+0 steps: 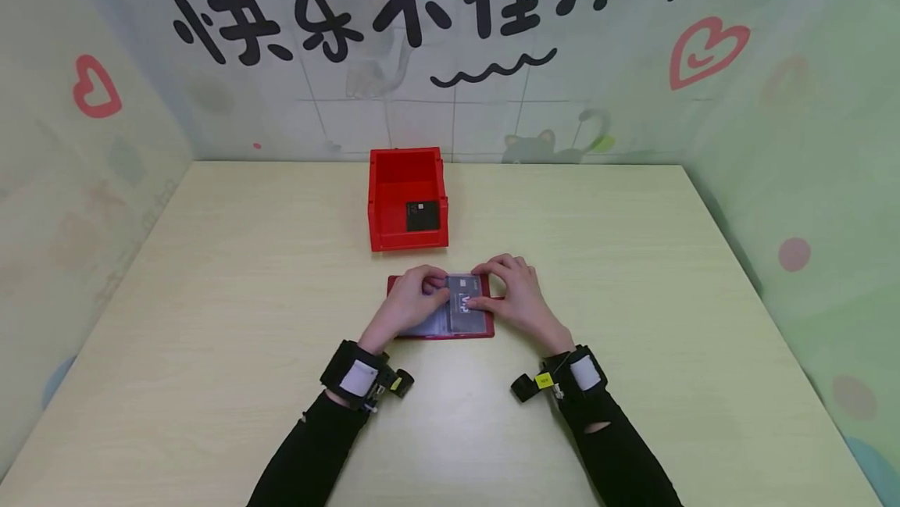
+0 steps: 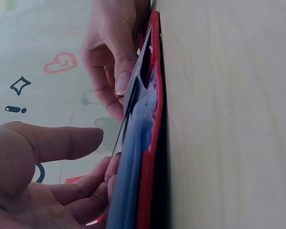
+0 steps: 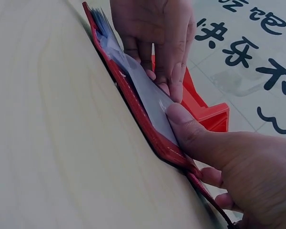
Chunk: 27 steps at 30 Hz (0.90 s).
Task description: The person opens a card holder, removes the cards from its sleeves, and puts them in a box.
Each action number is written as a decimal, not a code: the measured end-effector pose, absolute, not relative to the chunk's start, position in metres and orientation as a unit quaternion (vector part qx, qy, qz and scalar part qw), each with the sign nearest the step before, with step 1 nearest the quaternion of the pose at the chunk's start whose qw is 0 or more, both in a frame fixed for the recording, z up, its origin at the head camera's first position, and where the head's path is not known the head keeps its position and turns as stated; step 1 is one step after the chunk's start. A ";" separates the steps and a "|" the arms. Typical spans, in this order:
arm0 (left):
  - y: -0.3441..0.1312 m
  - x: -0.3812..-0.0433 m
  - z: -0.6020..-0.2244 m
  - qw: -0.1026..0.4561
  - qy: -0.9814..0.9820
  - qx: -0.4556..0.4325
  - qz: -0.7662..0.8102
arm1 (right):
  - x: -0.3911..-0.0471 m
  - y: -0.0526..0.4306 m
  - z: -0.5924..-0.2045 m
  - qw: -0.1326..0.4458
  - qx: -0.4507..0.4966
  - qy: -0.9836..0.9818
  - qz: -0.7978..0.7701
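A red card holder (image 1: 490, 326) lies opened on the table, with clear plastic sleeves (image 2: 138, 129) stacked inside. A dark grey card (image 1: 464, 319) with white print shows at its right side; I cannot tell whether it is fully inside its sleeve. My right hand (image 1: 516, 296) pinches the raised card sleeve (image 3: 155, 105) at its right side, thumb on its face and fingers at its edge. My left hand (image 1: 415, 300) is over the left half of the holder. Its fingertips touch the sleeve's edge, while the thumb stands apart in the left wrist view.
Behind the holder stands a red plastic bin (image 1: 408, 241) with a small black square item (image 1: 423, 216) inside. Light wood table (image 1: 246, 296) surrounds them. A printed backdrop (image 1: 422, 124) rises along the table's back and sides. A thin red strap (image 3: 209, 198) extends from the holder's right edge.
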<state>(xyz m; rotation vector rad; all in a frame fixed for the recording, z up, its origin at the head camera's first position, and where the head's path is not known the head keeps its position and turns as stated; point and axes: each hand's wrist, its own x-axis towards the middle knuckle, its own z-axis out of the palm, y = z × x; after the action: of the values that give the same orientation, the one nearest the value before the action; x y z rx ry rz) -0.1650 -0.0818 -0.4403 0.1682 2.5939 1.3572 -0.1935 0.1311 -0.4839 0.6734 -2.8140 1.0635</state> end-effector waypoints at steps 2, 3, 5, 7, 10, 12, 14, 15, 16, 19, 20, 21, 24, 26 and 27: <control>-0.080 -0.165 -0.440 0.099 0.880 0.051 0.461 | -0.194 0.131 -0.484 0.029 0.218 -0.913 0.343; -0.080 -0.165 -0.441 0.097 0.881 0.048 0.460 | -0.194 0.131 -0.484 0.027 0.218 -0.914 0.342; -0.078 -0.165 -0.441 0.094 0.883 0.042 0.458 | -0.195 0.132 -0.485 0.025 0.218 -0.914 0.341; -0.077 -0.166 -0.442 0.094 0.884 0.035 0.456 | -0.195 0.132 -0.484 0.021 0.219 -0.914 0.341; -0.076 -0.167 -0.444 0.097 0.886 0.029 0.452 | -0.194 0.132 -0.483 0.014 0.223 -0.914 0.338; -0.077 -0.168 -0.445 0.100 0.887 0.029 0.450 | -0.194 0.133 -0.483 0.009 0.228 -0.915 0.332; -0.078 -0.169 -0.445 0.105 0.887 0.030 0.449 | -0.193 0.133 -0.482 0.005 0.233 -0.916 0.327; -0.079 -0.169 -0.445 0.107 0.886 0.030 0.449 | -0.193 0.133 -0.482 0.003 0.234 -0.917 0.324; -0.081 -0.170 -0.445 0.109 0.886 0.030 0.450 | -0.193 0.133 -0.482 0.001 0.236 -0.917 0.323; -0.085 -0.170 -0.444 0.110 0.884 0.027 0.453 | -0.193 0.134 -0.482 -0.004 0.235 -0.918 0.321; -0.085 -0.170 -0.444 0.110 0.885 0.026 0.452 | -0.193 0.134 -0.482 -0.005 0.234 -0.918 0.321; -0.086 -0.170 -0.443 0.110 0.885 0.027 0.451 | -0.193 0.134 -0.482 -0.007 0.233 -0.918 0.321; -0.086 -0.170 -0.444 0.112 0.890 0.030 0.441 | -0.193 0.133 -0.481 -0.008 0.232 -0.919 0.319; -0.086 -0.170 -0.444 0.108 0.894 0.032 0.435 | -0.192 0.133 -0.481 -0.009 0.233 -0.918 0.321; -0.086 -0.170 -0.444 0.105 0.895 0.031 0.433 | -0.192 0.133 -0.480 -0.008 0.234 -0.918 0.321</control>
<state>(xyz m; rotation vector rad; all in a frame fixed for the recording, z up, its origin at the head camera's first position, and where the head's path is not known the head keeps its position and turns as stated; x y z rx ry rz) -0.1704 -0.0865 -0.4438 0.0918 2.6371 1.2779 -0.1923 0.1327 -0.4804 0.7381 -2.8977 1.0140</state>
